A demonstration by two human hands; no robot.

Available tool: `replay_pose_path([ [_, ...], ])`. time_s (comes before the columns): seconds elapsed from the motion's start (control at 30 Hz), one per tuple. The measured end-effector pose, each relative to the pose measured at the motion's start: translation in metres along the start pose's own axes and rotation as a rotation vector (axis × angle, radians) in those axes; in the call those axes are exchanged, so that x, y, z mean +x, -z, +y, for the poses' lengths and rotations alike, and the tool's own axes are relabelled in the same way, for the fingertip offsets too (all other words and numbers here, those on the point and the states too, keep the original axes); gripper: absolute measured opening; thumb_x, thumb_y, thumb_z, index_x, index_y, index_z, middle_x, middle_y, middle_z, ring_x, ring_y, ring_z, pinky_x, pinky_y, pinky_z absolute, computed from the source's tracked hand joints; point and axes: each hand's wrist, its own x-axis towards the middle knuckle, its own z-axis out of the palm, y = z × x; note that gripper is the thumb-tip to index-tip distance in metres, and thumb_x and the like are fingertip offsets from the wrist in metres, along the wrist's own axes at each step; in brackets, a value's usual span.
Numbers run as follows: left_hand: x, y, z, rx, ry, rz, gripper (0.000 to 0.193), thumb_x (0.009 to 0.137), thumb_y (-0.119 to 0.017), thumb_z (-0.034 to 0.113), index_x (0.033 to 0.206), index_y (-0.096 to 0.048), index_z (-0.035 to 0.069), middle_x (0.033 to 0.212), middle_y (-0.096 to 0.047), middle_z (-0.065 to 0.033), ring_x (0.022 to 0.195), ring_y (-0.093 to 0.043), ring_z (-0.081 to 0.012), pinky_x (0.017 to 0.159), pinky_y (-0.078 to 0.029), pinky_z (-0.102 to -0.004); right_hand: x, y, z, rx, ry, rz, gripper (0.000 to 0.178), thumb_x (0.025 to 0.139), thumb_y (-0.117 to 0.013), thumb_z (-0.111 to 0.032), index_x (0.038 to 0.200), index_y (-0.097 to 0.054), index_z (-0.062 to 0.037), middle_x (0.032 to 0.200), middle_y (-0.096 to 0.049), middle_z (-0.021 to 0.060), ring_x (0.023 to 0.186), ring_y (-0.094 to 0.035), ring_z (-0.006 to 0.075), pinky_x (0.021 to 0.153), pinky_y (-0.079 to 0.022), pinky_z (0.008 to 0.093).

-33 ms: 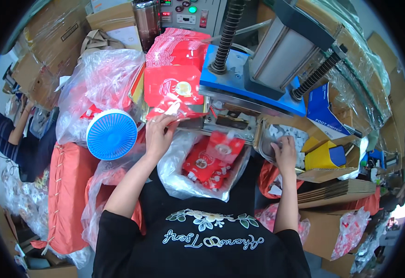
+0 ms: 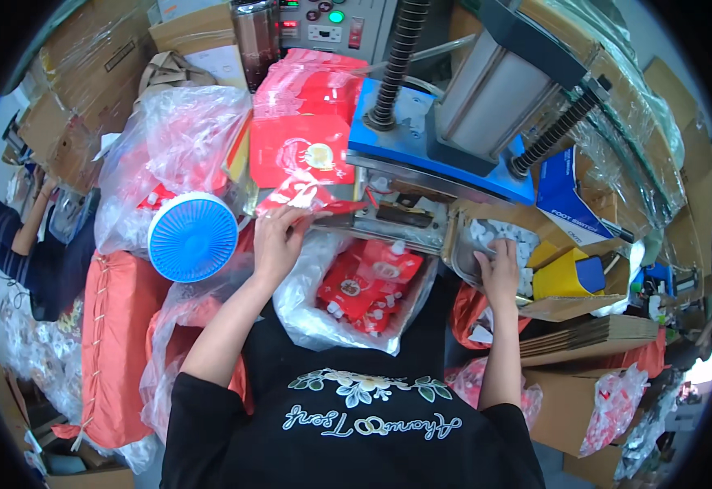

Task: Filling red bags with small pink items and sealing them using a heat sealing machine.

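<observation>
My left hand (image 2: 279,248) pinches the near edge of a red pouch (image 2: 303,196), lifted at the front of a stack of printed red pouches (image 2: 303,147). Over a metal tray (image 2: 463,265) of small white plastic spouts (image 2: 507,236), my right hand (image 2: 498,273) has its fingers curled down; their tips are partly hidden, and what they hold I cannot make out. Between my hands, in front of my body, sits a box lined with clear plastic (image 2: 307,310), holding several red spouted pouches (image 2: 364,285). The blue-plated press (image 2: 421,130) stands just beyond it.
A blue round fan (image 2: 193,236) and a plastic bag of red pouches (image 2: 177,138) stand at left. Behind the stack is a control panel (image 2: 323,33) with a lit green button. Cardboard boxes and a yellow container (image 2: 564,273) crowd the right. Another person (image 2: 34,236) works far left.
The topmost spouted pouch has dropped lower into the lined box. The pouch at my left hand is bunched up more. My right hand stays over the spouts.
</observation>
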Motion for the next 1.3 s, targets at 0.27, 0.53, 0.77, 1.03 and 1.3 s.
replay_pose_path([
  [0.27, -0.040, -0.019, 0.068, -0.743, 0.192, -0.273, 0.023, 0.092, -0.067, 0.014, 0.107, -0.069, -0.003, 0.093, -0.072, -0.0052, 0.080, -0.065, -0.0093, 0.076, -0.051, -0.0255, 0.028, -0.013, -0.015, -0.064, 0.043, -0.087, 0.027, 0.085, -0.066, -0.013, 0.109, -0.064, -0.0032, 0.111, -0.061, 0.0187, 0.100, -0.059, 0.0413, 0.083, -0.048, 0.0463],
  [0.53, -0.047, -0.047, 0.074, -0.910, 0.603, -0.378, 0.027, 0.091, -0.070, 0.019, 0.106, -0.069, -0.004, 0.096, -0.072, -0.0096, 0.082, -0.066, -0.0107, 0.074, -0.053, -0.0262, 0.005, 0.023, 0.000, 0.114, -0.079, -0.043, 0.036, 0.082, -0.069, -0.009, 0.117, -0.063, -0.0020, 0.104, -0.065, 0.0190, 0.087, -0.064, 0.0293, 0.078, -0.050, 0.0364],
  [0.77, -0.052, -0.064, 0.072, -1.055, 0.727, -0.320, 0.025, 0.085, -0.076, 0.019, 0.096, -0.071, -0.002, 0.092, -0.071, -0.0071, 0.078, -0.066, -0.0120, 0.071, -0.052, -0.0266, 0.006, 0.013, -0.028, 0.341, -0.021, -0.034, 0.027, 0.082, -0.070, -0.007, 0.109, -0.069, -0.0040, 0.095, -0.064, 0.0090, 0.081, -0.059, 0.0173, 0.072, -0.047, 0.0260],
  [1.03, -0.064, -0.080, 0.048, -0.512, 0.333, -0.239, 0.018, 0.079, -0.075, 0.012, 0.092, -0.072, -0.001, 0.088, -0.071, -0.0122, 0.078, -0.069, -0.0205, 0.074, -0.051, -0.0315, 0.006, 0.022, -0.081, 0.786, -0.042, -0.219, 0.026, 0.087, -0.065, 0.000, 0.114, -0.067, -0.0020, 0.101, -0.061, 0.0033, 0.092, -0.059, 0.0097, 0.081, -0.049, 0.0239],
  [1.3, -0.060, -0.070, 0.058, -0.722, 0.245, -0.444, 0.024, 0.087, -0.073, 0.019, 0.091, -0.071, -0.004, 0.079, -0.069, -0.0042, 0.075, -0.061, -0.0066, 0.068, -0.048, -0.0251, 0.001, -0.007, -0.125, 0.914, -0.070, -0.531, 0.028, 0.080, -0.076, -0.011, 0.104, -0.067, 0.0001, 0.093, -0.070, 0.0067, 0.084, -0.065, 0.0112, 0.078, -0.050, 0.0257],
])
